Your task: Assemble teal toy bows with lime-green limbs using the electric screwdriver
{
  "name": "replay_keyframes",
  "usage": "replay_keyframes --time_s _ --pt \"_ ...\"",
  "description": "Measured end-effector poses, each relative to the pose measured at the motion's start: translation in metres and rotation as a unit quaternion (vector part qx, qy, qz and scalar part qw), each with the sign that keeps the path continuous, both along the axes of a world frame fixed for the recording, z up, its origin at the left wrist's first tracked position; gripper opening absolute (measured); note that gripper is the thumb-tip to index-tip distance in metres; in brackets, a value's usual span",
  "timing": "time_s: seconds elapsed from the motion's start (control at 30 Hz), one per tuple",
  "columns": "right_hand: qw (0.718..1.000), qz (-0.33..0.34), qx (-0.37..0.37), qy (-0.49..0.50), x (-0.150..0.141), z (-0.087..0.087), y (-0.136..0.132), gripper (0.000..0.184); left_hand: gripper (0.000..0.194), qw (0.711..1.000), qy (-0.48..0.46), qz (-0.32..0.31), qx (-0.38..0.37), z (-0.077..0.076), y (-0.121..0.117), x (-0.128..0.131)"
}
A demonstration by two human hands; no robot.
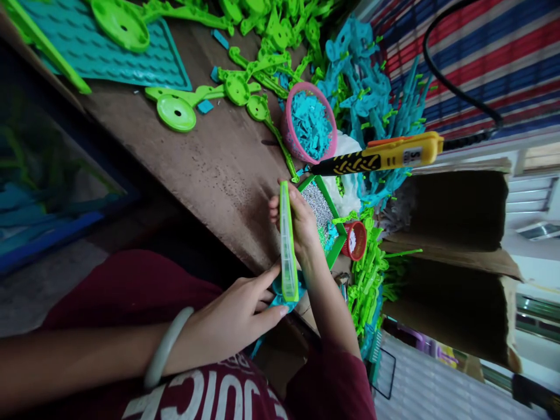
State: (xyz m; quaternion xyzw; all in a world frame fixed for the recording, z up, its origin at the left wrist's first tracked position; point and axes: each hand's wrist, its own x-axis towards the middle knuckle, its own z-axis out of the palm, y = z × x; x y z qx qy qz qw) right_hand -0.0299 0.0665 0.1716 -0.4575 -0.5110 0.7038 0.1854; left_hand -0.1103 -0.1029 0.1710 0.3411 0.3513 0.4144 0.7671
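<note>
My right hand point(303, 224) is closed around a long, narrow bright-green plastic part point(287, 245) with a pale clear strip along its side. My left hand point(245, 309), with a pale bangle at the wrist, grips a blue plastic part point(280, 298) at the lower end of the green one. Most of the blue part is hidden by my fingers and the green part. Just past my right hand lies a green tray point(335, 201) of small silvery screws, with little blue and green bits in it. A yellow-and-black electric screwdriver point(380, 156) hangs above the tray.
A pink basket point(289, 125) of small blue pieces stands on the brown table point(210, 169). Green moulded parts point(177, 112) and a teal ridged panel point(109, 46) lie farther left. Blue parts point(371, 87) are heaped behind. A red basket point(359, 240) and cardboard boxes point(510, 303) are at right.
</note>
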Motion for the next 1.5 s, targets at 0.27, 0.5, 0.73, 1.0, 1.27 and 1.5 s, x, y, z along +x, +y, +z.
replay_keyframes --time_s 0.27,0.5,0.73,1.0,1.27,1.5 --pt "0.852 -0.102 0.458 -0.231 0.08 0.078 -0.011 0.032 0.027 0.951 0.265 0.063 0.148 -0.045 -0.016 -0.014" --pt "0.898 -0.064 0.436 -0.017 0.053 0.062 0.094 0.048 0.021 0.662 0.514 0.045 0.544 -0.02 0.049 -0.028" --pt "0.912 -0.04 0.377 0.157 0.012 0.069 0.122 0.044 0.04 0.577 0.519 -0.128 0.618 -0.007 0.168 0.015" --pt "0.946 -0.138 0.241 0.168 0.101 0.072 0.054 0.036 0.038 0.525 0.401 -0.11 0.742 -0.026 0.087 -0.068" --pt "0.926 -0.161 0.34 0.037 0.1 0.055 0.036 0.047 0.04 0.542 0.445 -0.05 0.711 -0.044 0.081 -0.036" --pt "0.876 -0.342 0.338 0.039 0.076 0.004 0.032 0.05 0.042 0.596 0.442 -0.01 0.67 -0.049 0.072 -0.034"
